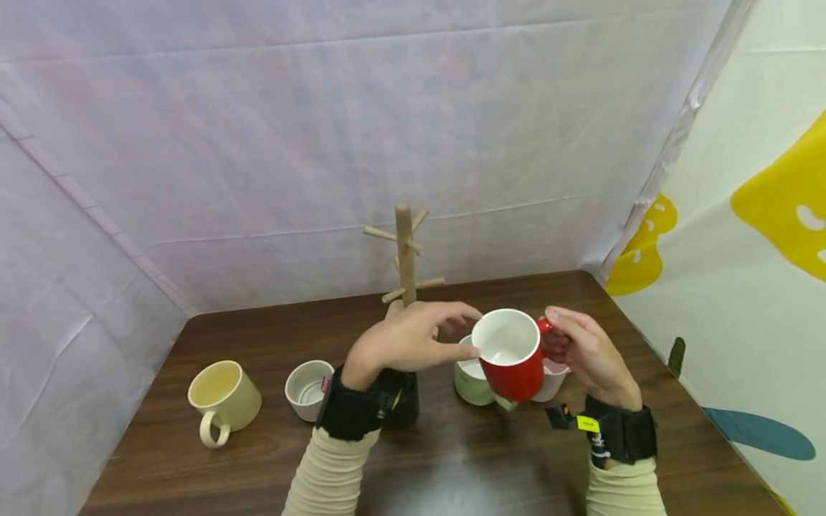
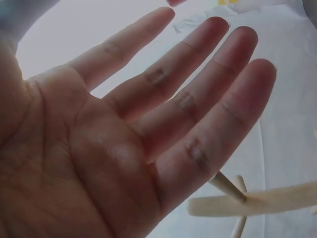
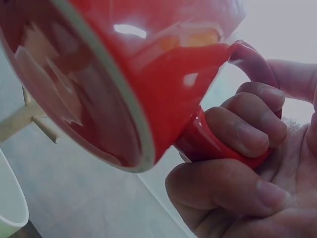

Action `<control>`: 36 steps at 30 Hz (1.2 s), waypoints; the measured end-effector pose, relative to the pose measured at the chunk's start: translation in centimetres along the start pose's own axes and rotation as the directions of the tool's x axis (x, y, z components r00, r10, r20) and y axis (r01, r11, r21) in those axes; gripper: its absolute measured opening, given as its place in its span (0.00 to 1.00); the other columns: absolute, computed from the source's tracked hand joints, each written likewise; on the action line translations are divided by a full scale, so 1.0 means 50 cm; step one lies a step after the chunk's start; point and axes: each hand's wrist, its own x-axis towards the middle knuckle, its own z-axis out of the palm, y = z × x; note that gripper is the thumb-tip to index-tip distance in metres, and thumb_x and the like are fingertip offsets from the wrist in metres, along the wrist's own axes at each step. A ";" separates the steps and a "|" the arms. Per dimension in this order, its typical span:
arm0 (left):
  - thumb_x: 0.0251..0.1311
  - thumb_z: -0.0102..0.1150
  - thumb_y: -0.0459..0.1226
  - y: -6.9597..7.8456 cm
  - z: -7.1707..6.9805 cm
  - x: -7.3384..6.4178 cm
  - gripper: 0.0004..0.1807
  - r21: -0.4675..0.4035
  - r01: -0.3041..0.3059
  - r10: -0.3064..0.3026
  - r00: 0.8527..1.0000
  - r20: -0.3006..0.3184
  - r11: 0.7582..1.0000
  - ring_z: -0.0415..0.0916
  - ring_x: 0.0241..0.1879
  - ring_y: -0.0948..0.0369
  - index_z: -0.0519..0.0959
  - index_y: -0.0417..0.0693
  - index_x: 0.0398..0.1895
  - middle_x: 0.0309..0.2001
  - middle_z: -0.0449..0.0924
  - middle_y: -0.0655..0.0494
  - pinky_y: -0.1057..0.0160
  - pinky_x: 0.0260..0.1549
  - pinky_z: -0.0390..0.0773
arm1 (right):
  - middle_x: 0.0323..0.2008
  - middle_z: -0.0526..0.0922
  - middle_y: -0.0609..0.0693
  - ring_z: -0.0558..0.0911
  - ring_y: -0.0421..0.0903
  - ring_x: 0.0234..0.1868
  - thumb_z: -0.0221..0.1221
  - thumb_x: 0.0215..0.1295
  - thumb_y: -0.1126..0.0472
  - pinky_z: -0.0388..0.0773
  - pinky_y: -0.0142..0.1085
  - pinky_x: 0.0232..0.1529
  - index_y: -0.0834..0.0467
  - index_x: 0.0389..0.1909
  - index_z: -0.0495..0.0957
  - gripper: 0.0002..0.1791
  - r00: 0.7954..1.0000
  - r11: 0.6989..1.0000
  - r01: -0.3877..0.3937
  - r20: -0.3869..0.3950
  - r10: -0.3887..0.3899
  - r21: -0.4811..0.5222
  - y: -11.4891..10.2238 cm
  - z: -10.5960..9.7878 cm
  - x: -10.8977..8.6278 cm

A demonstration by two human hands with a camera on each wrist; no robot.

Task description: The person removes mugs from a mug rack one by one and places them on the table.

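A red mug (image 1: 513, 369) with a white inside is held up over the table, its mouth tilted toward the head camera. My right hand (image 1: 590, 351) grips it by the handle; in the right wrist view several fingers are curled through the red handle (image 3: 213, 141). On the mug's other side is my left hand (image 1: 413, 337), its thumb tip right at the rim. The left wrist view shows the fingers (image 2: 198, 99) spread and nearly straight, with the palm bare. A wooden mug tree (image 1: 405, 251) rises behind the left hand, its pegs bare and its lower part hidden.
Behind the red mug stand a green mug (image 1: 474, 383) and a pale cup (image 1: 551, 380), both partly hidden. To the left are a yellow mug (image 1: 239, 401) and a small white cup (image 1: 303, 408). The dark wooden table (image 1: 258, 473) meets a cloth wall (image 1: 290, 143) at the back.
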 end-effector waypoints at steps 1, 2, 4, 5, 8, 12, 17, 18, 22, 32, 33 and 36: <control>0.59 0.59 0.48 -0.002 -0.001 -0.002 0.25 -0.001 0.009 -0.009 1.000 -0.002 1.000 0.75 0.50 0.63 0.73 0.52 0.59 0.51 0.81 0.54 0.59 0.48 0.78 | 0.21 0.66 0.50 0.65 0.47 0.23 0.38 0.76 0.61 0.63 0.33 0.22 0.58 0.27 0.70 0.18 1.000 1.000 0.004 -0.004 -0.004 0.003 0.000 -0.001 0.000; 0.59 0.58 0.49 -0.005 -0.001 -0.004 0.25 -0.001 0.022 -0.022 1.000 -0.004 1.000 0.75 0.50 0.63 0.73 0.52 0.59 0.51 0.81 0.54 0.59 0.48 0.78 | 0.21 0.65 0.50 0.65 0.48 0.23 0.38 0.76 0.62 0.61 0.34 0.22 0.59 0.27 0.70 0.18 1.000 1.000 0.012 -0.006 -0.012 0.006 0.001 -0.002 0.000; 0.59 0.58 0.48 -0.011 -0.001 -0.008 0.25 -0.003 0.036 -0.036 0.999 -0.010 0.999 0.75 0.50 0.62 0.73 0.51 0.59 0.51 0.81 0.52 0.58 0.49 0.78 | 0.21 0.64 0.51 0.64 0.48 0.23 0.37 0.76 0.62 0.55 0.39 0.22 0.59 0.27 0.69 0.17 1.000 0.999 0.028 -0.008 -0.028 0.019 0.002 -0.005 -0.001; 0.59 0.58 0.48 -0.014 0.000 -0.011 0.25 -0.007 0.040 -0.040 0.999 -0.015 0.999 0.75 0.51 0.61 0.74 0.50 0.59 0.51 0.81 0.51 0.57 0.49 0.77 | 0.21 0.63 0.52 0.63 0.48 0.23 0.37 0.76 0.62 0.53 0.41 0.23 0.59 0.27 0.68 0.17 0.999 0.999 0.036 -0.011 -0.036 0.021 0.002 -0.006 -0.001; 0.60 0.58 0.47 -0.026 0.003 -0.017 0.24 -0.042 0.055 -0.057 0.998 -0.033 0.998 0.75 0.51 0.60 0.75 0.48 0.57 0.51 0.80 0.51 0.57 0.50 0.77 | 0.21 0.59 0.53 0.61 0.50 0.23 0.36 0.76 0.63 0.51 0.44 0.26 0.59 0.26 0.66 0.17 0.998 0.998 0.060 -0.016 -0.060 0.027 0.002 -0.010 -0.002; 0.60 0.58 0.44 -0.042 0.008 -0.026 0.22 -0.105 0.058 -0.065 0.996 -0.066 0.993 0.76 0.50 0.58 0.76 0.45 0.56 0.52 0.80 0.51 0.56 0.49 0.78 | 0.21 0.57 0.54 0.58 0.50 0.23 0.36 0.77 0.63 0.51 0.45 0.27 0.60 0.24 0.64 0.18 0.996 0.997 0.076 -0.038 -0.075 0.032 0.002 -0.014 -0.003; 0.61 0.57 0.42 -0.060 0.011 -0.040 0.20 -0.143 0.062 -0.074 0.994 -0.083 0.988 0.76 0.50 0.54 0.75 0.43 0.55 0.52 0.79 0.50 0.53 0.49 0.78 | 0.21 0.56 0.54 0.59 0.51 0.23 0.38 0.77 0.60 0.51 0.45 0.29 0.59 0.23 0.63 0.18 0.993 0.997 0.069 -0.093 -0.065 0.034 0.002 -0.019 -0.004; 0.61 0.57 0.42 -0.063 0.012 -0.043 0.20 -0.148 0.066 -0.079 0.994 -0.082 0.987 0.76 0.50 0.54 0.75 0.43 0.55 0.52 0.79 0.50 0.53 0.49 0.78 | 0.21 0.55 0.54 0.58 0.50 0.23 0.38 0.77 0.60 0.51 0.45 0.28 0.59 0.23 0.62 0.19 0.993 0.997 0.070 -0.102 -0.066 0.034 0.002 -0.020 -0.004; 0.62 0.56 0.43 -0.075 0.016 -0.055 0.20 -0.161 0.101 -0.114 0.990 -0.077 0.982 0.77 0.49 0.57 0.75 0.46 0.56 0.50 0.81 0.50 0.56 0.49 0.78 | 0.21 0.54 0.53 0.56 0.50 0.23 0.37 0.77 0.59 0.49 0.44 0.28 0.59 0.22 0.62 0.19 0.988 0.996 0.083 -0.135 -0.076 0.043 0.004 -0.024 -0.004; 0.62 0.56 0.45 -0.101 0.027 -0.077 0.21 -0.153 0.134 -0.152 0.982 -0.111 0.979 0.77 0.49 0.57 0.75 0.49 0.56 0.53 0.80 0.50 0.52 0.51 0.77 | 0.20 0.59 0.53 0.61 0.49 0.22 0.38 0.77 0.60 0.63 0.33 0.21 0.59 0.22 0.64 0.20 0.967 0.985 0.127 -0.235 -0.098 0.113 0.000 -0.040 -0.011; 0.62 0.56 0.45 -0.104 0.028 -0.079 0.21 -0.153 0.140 -0.159 0.981 -0.113 0.978 0.77 0.49 0.57 0.75 0.50 0.57 0.53 0.80 0.51 0.52 0.51 0.77 | 0.20 0.59 0.53 0.62 0.48 0.22 0.38 0.77 0.59 0.67 0.31 0.21 0.59 0.23 0.64 0.19 0.965 0.986 0.124 -0.246 -0.093 0.114 -0.001 -0.043 -0.012; 0.61 0.57 0.45 -0.112 0.032 -0.085 0.20 -0.150 0.145 -0.164 0.979 -0.122 0.978 0.77 0.49 0.58 0.76 0.50 0.56 0.52 0.81 0.52 0.52 0.49 0.77 | 0.21 0.62 0.52 0.64 0.47 0.23 0.39 0.76 0.57 0.72 0.29 0.24 0.58 0.24 0.64 0.18 0.956 0.989 0.114 -0.281 -0.083 0.095 -0.002 -0.050 -0.017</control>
